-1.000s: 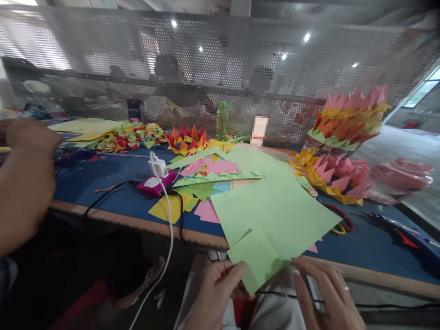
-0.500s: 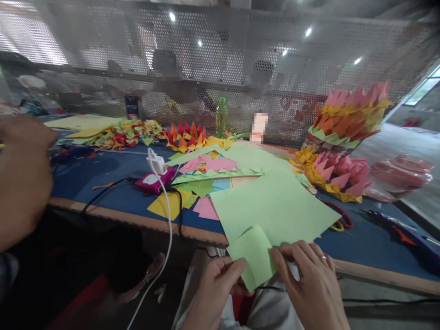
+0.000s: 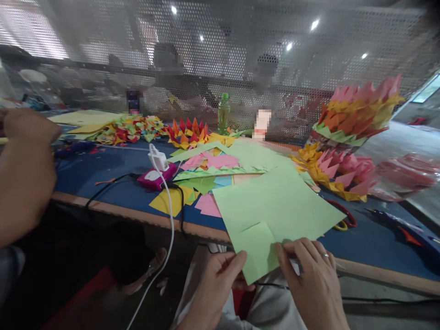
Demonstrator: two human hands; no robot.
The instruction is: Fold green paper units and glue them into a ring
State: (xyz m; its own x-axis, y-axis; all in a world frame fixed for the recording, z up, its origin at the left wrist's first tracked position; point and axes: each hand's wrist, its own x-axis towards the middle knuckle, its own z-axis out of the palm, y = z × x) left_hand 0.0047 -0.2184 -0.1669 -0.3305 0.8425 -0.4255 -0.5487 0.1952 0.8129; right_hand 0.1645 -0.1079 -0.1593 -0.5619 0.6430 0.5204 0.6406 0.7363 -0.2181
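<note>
A small light-green square of paper (image 3: 258,254) lies over the near corner of a larger light-green sheet (image 3: 275,201), which overhangs the table's front edge. My left hand (image 3: 220,282) pinches the paper's left edge between thumb and fingers. At the opposite edge my right hand (image 3: 311,272), with a ring on one finger, grips the paper the same way. Whether the fingers also hold the big sheet's corner under the square is hidden. Scissors with red and yellow handles (image 3: 343,220) stick out beyond the big sheet's right corner.
A purple power strip (image 3: 151,178) with a white charger (image 3: 158,160) stands left, its cables hanging over the edge. Folded-paper rings (image 3: 343,181) and a hot-glue gun (image 3: 402,229) are right. A green bottle (image 3: 223,114) stands behind. A co-worker's arm (image 3: 29,169) reaches in from the left.
The small square, curled up at its top before, now lies flatter against the big sheet. Both hands keep their hold. The view has shifted slightly.
</note>
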